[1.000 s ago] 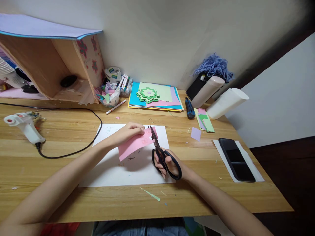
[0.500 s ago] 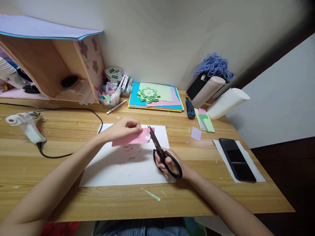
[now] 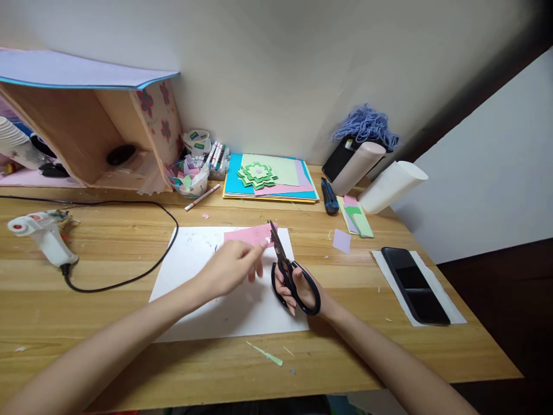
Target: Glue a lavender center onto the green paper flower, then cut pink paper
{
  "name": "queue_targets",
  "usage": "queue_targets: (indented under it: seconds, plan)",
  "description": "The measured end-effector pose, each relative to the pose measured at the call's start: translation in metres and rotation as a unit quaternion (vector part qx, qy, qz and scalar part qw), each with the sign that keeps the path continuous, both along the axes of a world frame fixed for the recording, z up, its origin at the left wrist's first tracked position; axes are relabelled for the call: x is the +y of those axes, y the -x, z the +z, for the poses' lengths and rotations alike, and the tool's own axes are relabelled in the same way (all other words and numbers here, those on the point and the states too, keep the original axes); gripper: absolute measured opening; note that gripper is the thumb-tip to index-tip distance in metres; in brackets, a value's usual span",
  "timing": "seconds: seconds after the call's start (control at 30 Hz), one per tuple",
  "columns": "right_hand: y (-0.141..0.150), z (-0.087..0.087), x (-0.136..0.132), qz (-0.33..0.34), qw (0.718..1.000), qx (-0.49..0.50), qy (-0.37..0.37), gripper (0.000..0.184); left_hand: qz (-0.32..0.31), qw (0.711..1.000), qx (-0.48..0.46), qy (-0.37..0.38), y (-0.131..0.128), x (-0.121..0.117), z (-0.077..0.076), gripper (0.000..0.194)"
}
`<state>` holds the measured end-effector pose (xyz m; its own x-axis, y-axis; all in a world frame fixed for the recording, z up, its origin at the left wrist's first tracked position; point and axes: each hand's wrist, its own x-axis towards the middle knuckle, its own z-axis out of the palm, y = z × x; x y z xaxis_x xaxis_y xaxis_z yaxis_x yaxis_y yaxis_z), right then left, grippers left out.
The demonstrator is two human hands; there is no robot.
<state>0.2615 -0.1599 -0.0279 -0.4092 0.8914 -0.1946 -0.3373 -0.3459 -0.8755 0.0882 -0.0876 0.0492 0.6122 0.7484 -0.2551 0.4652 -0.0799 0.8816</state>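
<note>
My right hand (image 3: 296,288) grips black-handled scissors (image 3: 283,262), fingers through the loops. The scissor blades point away from me and overlap the right end of a pink paper strip (image 3: 246,234) with small faint marks. That strip has a notch near the blades. My left hand (image 3: 233,266) is in front of the strip, forefinger stretched to the notch beside the blades and the other fingers loosely bent. I see nothing held in it, though its underside is hidden. Beneath both hands lies a white sheet of paper (image 3: 194,323).
At left sit a glue gun (image 3: 47,230) with a black cord and an open box (image 3: 151,132). Behind are a tub of scraps (image 3: 190,178), markers (image 3: 218,158) and a green paper flower (image 3: 258,174). A utility knife (image 3: 329,197) and phone (image 3: 415,285) lie right.
My left hand has let go of the strip's upper edge and come down and right, its forefinger now at the notch. The scissors stay at the strip's right end. The view has tilted slightly.
</note>
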Motion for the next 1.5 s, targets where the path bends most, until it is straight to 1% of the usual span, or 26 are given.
queue_targets:
  seconds: [0.03,0.07,0.1,0.13,0.17,0.23,0.3,0.43,0.5,0.63,0.8,0.97,1.07,1.17,1.3,1.5]
  plan:
    - [0.0,-0.001,0.002,0.0,1.0,0.018,0.01,0.058,-0.042,0.995,-0.01,0.09,-0.004,-0.004,-0.007,0.062]
    - [-0.001,-0.002,0.003,0.001,0.999,0.036,0.021,0.058,-0.061,0.984,-0.03,0.165,-0.008,-0.007,-0.014,0.065]
    - [-0.001,-0.003,0.004,0.0,0.998,0.05,0.029,0.058,-0.052,0.974,-0.064,0.213,-0.011,-0.008,-0.021,0.065]
    - [-0.001,-0.003,0.005,-0.003,0.998,0.056,0.036,0.058,-0.033,0.965,-0.096,0.242,-0.014,-0.008,-0.027,0.062]
    - [-0.001,-0.003,0.005,-0.006,0.998,0.056,0.04,0.059,0.003,0.961,-0.125,0.248,-0.016,-0.007,-0.032,0.056]
    - [-0.001,-0.002,0.004,-0.016,0.998,0.044,0.042,0.059,0.082,0.96,-0.154,0.218,-0.018,-0.003,-0.038,0.047]
    - [0.001,-0.001,0.003,-0.023,0.998,0.031,0.039,0.06,0.137,0.956,-0.181,0.184,-0.019,0.0,-0.04,0.043]
    - [0.005,-0.002,0.002,-0.007,0.999,0.027,0.045,0.061,0.187,0.935,-0.261,0.154,-0.016,0.006,-0.042,0.039]
    - [0.008,-0.003,0.001,-0.002,0.999,0.018,0.044,0.062,0.207,0.927,-0.281,0.138,-0.014,0.009,-0.046,0.04]
    - [0.01,-0.007,0.0,0.012,0.999,-0.006,0.032,0.062,0.219,0.928,-0.281,0.109,-0.01,0.016,-0.05,0.038]
    - [0.01,-0.013,0.004,0.061,0.997,0.026,0.047,0.067,0.238,0.936,-0.257,0.044,-0.008,0.018,-0.049,0.033]
    - [0.009,-0.009,0.018,0.103,0.992,0.053,0.043,0.073,0.22,0.945,-0.241,0.006,-0.008,0.018,-0.047,0.032]
    - [0.01,-0.005,0.027,0.123,0.99,0.05,0.049,0.075,0.226,0.945,-0.238,0.007,-0.008,0.02,-0.048,0.034]
    - [0.009,-0.006,0.032,0.136,0.988,0.045,0.048,0.075,0.233,0.939,-0.25,0.015,-0.007,0.023,-0.051,0.035]
    - [0.009,-0.009,0.03,0.129,0.989,0.05,0.05,0.074,0.228,0.939,-0.259,0.013,-0.007,0.024,-0.054,0.034]
    - [0.01,-0.012,0.029,0.123,0.988,0.068,0.068,0.072,0.222,0.944,-0.244,0.013,-0.007,0.023,-0.054,0.034]
